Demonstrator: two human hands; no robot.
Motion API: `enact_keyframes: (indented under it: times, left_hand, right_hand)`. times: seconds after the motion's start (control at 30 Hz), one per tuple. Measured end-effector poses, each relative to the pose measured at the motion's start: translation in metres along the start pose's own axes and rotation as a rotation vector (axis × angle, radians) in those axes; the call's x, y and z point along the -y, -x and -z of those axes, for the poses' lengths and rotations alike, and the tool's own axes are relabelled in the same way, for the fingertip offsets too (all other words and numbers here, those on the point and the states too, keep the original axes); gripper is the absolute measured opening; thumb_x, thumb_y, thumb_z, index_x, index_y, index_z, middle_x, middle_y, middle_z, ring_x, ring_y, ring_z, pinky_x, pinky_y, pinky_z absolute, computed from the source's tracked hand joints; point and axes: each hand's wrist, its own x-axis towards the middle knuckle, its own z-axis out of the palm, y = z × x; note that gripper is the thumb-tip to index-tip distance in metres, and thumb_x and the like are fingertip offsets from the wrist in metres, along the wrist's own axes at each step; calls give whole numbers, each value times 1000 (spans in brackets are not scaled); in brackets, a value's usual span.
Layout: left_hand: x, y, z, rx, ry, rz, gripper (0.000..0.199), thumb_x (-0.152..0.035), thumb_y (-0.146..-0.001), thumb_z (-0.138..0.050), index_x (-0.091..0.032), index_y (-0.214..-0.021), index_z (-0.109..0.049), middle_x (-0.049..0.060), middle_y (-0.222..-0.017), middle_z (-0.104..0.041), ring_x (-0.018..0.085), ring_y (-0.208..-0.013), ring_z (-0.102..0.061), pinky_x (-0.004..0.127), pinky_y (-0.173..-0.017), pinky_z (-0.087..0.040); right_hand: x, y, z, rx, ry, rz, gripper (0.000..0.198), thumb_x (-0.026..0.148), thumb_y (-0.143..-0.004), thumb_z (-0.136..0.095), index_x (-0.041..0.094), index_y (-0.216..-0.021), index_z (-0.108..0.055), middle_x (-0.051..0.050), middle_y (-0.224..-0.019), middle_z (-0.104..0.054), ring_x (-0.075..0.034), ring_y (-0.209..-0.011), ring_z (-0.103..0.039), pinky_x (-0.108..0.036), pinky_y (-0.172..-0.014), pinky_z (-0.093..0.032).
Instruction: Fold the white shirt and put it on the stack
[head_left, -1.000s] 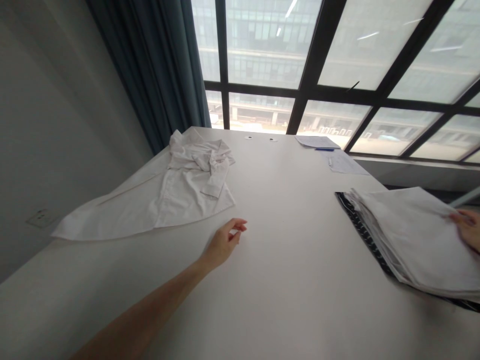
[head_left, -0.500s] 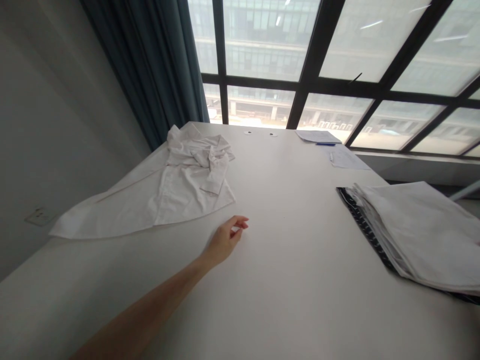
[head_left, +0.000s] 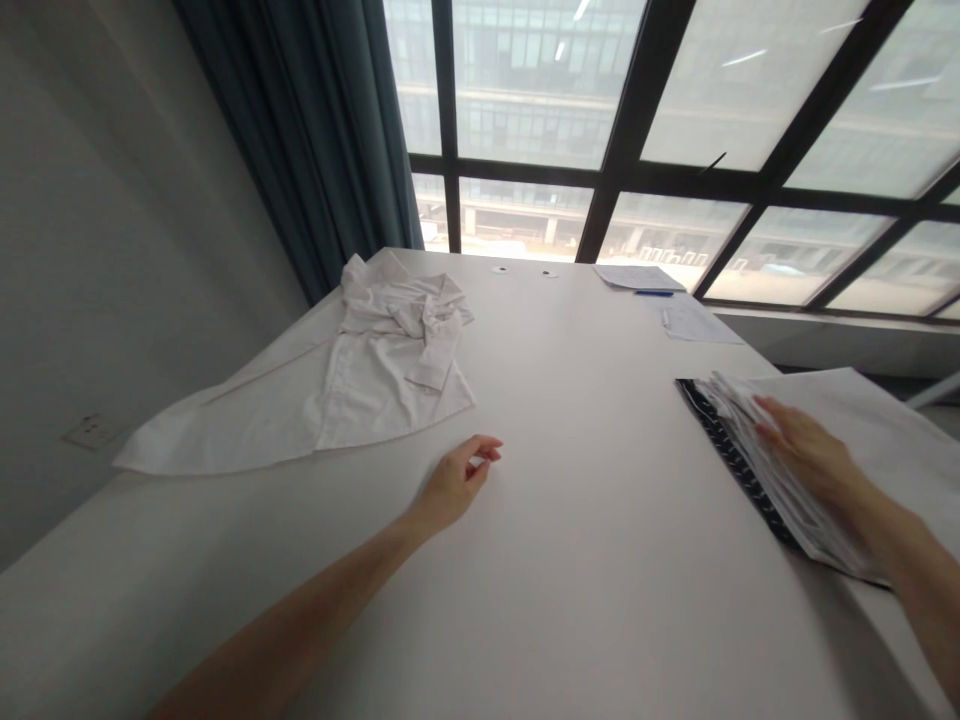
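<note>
My left hand [head_left: 457, 482] rests on the white table with loosely curled fingers. A small gap shows between its thumb and fingers, and it holds nothing. Just beyond it lies a white shirt [head_left: 367, 385], spread toward the left with its sleeves bunched at the far end. At the right, my right hand [head_left: 814, 455] is on a stack of white cloth [head_left: 896, 440], its fingers closed at the layered left edge. Slight blur hides exactly how many layers it grips. Under the stack, a black piece with white marks [head_left: 724, 440] sticks out along the left side.
Papers [head_left: 637, 277] and a blue pen [head_left: 654, 293] lie at the table's far right, with another sheet [head_left: 697, 325] nearer. A dark blue curtain [head_left: 322, 130] hangs behind the left far corner, beside large black-framed windows. A wall socket [head_left: 91, 432] is at the left.
My right hand has come in from the right edge onto the cloth stack, and the stack's near edge has shifted. My left hand stays in place. The view has tilted slightly.
</note>
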Motion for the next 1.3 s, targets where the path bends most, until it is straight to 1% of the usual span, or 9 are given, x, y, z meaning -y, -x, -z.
enact_keyframes:
  times: [0.13,0.23,0.37,0.5,0.57,0.7,0.97,1.13,1.3]
  left_hand:
    - [2,0,-2,9,-18,-10,29,-12,-81,-47,-20,-107,-60,3,-96,-66,13,-86,-62,24,-73,-50]
    - [-1,1,-2,19,-34,-4,29,-11,-82,-46,-20,-106,-60,3,-96,-66,14,-88,-63,24,-72,-50]
    - [-13,-2,5,131,-154,-52,28,-10,-82,-47,-20,-104,-61,4,-101,-65,15,-93,-62,24,-72,-50]
    - [-21,-23,31,198,-469,-227,24,-9,-83,-48,-20,-101,-61,4,-104,-63,17,-100,-58,30,-89,-47]
    - [-19,-39,50,129,-697,-271,22,-11,-84,-50,-19,-102,-60,6,-108,-61,20,-106,-55,35,-96,-42]
    - [4,-60,81,-120,-1112,-140,34,-31,-84,-60,-13,-113,-55,17,-120,-56,31,-116,-50,48,-101,-35]
    - [61,-63,96,-106,-1190,81,51,-47,-92,-43,-9,-126,-45,23,-146,-38,30,-140,-28,49,-109,-25]
    - [61,-65,99,-41,-1150,122,63,-43,-94,-37,-4,-142,-27,24,-148,-34,29,-141,-26,49,-112,-21]
    - [48,-58,91,73,-1150,93,63,-41,-96,-32,-11,-149,-18,18,-155,-23,27,-144,-19,51,-113,-17]
  right_hand:
    - [15,12,-39,18,447,170,56,41,-94,-37,18,-144,-39,-11,-151,-36,-31,-138,-30,-51,-111,-21]
    - [13,15,-46,-44,516,184,56,46,-95,-32,17,-142,-41,-12,-149,-39,-34,-133,-36,-56,-106,-28]
    - [48,15,-61,-148,397,369,49,43,-94,-35,17,-132,-52,-16,-140,-49,-35,-129,-43,-58,-102,-34]
    - [122,28,-94,-34,81,695,41,39,-93,-42,20,-127,-54,-14,-131,-57,-27,-121,-52,-46,-101,-42]
    - [158,41,-110,39,-25,775,38,36,-94,-43,24,-128,-53,-11,-130,-57,-25,-121,-53,-44,-99,-45]
    - [199,68,-129,111,-122,869,35,28,-95,-44,25,-128,-53,-10,-132,-57,-24,-125,-49,-45,-101,-43]
    - [193,77,-131,109,-225,840,32,21,-95,-42,24,-124,-55,-10,-127,-58,-22,-121,-51,-43,-101,-44]
    - [194,77,-133,129,-251,819,32,20,-94,-42,25,-122,-56,-9,-126,-59,-22,-119,-53,-43,-100,-45]
    - [194,77,-134,117,-277,774,33,19,-91,-44,25,-121,-57,-9,-124,-60,-22,-116,-55,-42,-98,-46]
